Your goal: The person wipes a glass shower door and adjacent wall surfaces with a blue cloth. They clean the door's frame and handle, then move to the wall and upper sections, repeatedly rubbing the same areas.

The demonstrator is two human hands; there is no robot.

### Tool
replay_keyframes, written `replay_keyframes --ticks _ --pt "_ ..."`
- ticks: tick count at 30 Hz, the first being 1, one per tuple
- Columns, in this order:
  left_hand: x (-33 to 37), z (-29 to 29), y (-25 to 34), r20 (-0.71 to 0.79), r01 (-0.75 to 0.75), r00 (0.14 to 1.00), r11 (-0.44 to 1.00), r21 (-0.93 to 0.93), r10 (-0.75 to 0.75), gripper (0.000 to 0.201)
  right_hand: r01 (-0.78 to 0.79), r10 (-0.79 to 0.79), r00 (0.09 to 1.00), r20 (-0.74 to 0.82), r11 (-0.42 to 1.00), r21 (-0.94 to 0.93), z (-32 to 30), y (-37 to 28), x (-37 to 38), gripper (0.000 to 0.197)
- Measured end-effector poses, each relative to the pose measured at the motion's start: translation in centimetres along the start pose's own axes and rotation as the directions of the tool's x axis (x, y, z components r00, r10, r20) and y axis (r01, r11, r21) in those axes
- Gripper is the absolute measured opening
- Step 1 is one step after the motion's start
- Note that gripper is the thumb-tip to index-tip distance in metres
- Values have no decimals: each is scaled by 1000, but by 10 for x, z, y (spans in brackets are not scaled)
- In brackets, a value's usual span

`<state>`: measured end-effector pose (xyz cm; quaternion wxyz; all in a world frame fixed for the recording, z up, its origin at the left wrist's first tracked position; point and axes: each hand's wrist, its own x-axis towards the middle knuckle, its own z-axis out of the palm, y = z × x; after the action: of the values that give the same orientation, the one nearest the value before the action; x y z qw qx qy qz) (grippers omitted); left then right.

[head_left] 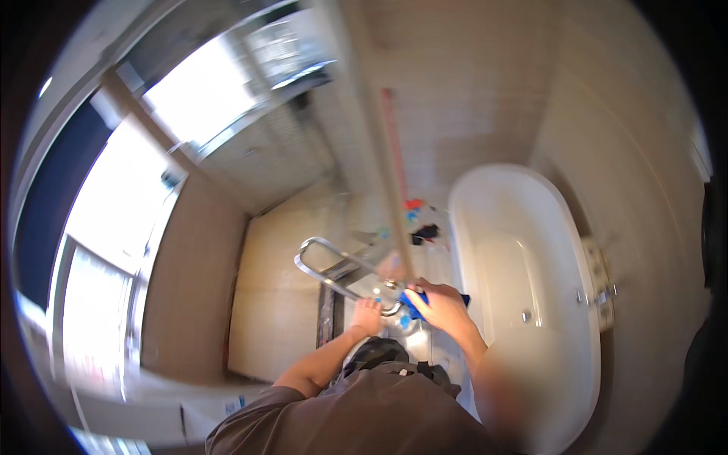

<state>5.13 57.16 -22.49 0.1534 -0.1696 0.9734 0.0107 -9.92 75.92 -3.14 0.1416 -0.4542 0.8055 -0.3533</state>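
A brown shirt [379,409] is seen closest to the lens, bare forearms extended from it over a bathroom floor. At the centre, a bent chrome bar [331,284] is positioned just ahead of the wearer, its long axis slanted from upper left to lower right; its rounded bend is pointed up and left, away from the body, and its lower end is directed toward the hands. The left hand [367,317] is placed on the bar near that lower end; whether the fingers are wrapped fully around it cannot be told. A blue item [465,301] is grasped in the right hand [440,305], beside the foot of a long pale edge [398,212] that is aligned nearly with the line of sight. Beyond it, a red strip [393,136] is seen, with a red item [412,204] and a black item [427,233] scattered on the floor. The scene is flanked by a white bathtub [500,258] at right and a bright window [114,189] at left.
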Motion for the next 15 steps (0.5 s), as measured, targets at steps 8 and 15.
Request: replay_keyframes --ticks 8,15 --pt "-83 50 55 -65 77 968 528 -846 -244 95 328 -325 945 46 942 -69 7 -26 -17 28" --pt "-118 36 77 -215 -63 876 340 -938 -432 113 471 -442 879 181 865 -175 32 -64 -37 29"
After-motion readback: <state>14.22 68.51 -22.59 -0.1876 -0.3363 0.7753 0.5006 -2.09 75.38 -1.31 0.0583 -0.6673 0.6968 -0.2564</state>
